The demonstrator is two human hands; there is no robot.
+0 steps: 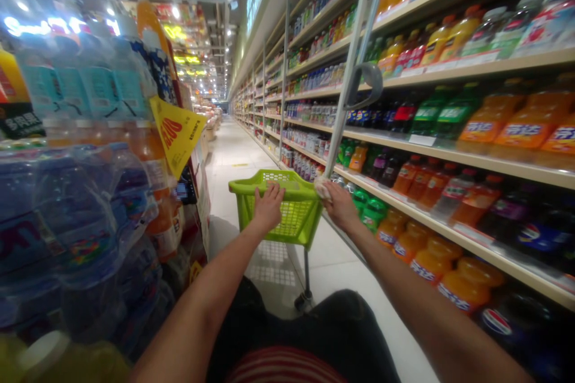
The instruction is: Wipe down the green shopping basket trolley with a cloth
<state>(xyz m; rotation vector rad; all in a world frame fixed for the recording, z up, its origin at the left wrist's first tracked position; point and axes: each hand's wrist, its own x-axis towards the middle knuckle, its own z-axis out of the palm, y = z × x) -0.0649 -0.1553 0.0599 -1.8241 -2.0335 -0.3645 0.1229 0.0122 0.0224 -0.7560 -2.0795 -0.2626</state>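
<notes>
A lime-green plastic shopping cart [294, 218] with perforated walls stands on the aisle floor right in front of my knees. My left hand [268, 206] is closed over the near rim of its basket, fingers pointing forward. At the basket's right corner, my right hand [339, 206] is closed on a crumpled white cloth [322, 187], which touches the rim or lies very close to it. Whether the cloth is fabric or paper I cannot tell. Below the basket, one leg ends in a dark caster wheel [303, 300].
Tall shelves of bottled drinks [431, 209] line the right side, with a grey ring-like fitting [366, 85] on an upright. Shrink-wrapped bottle packs [76, 209] are stacked close on the left, and a yellow price sign [177, 134] juts out. The tiled aisle [238, 146] runs ahead.
</notes>
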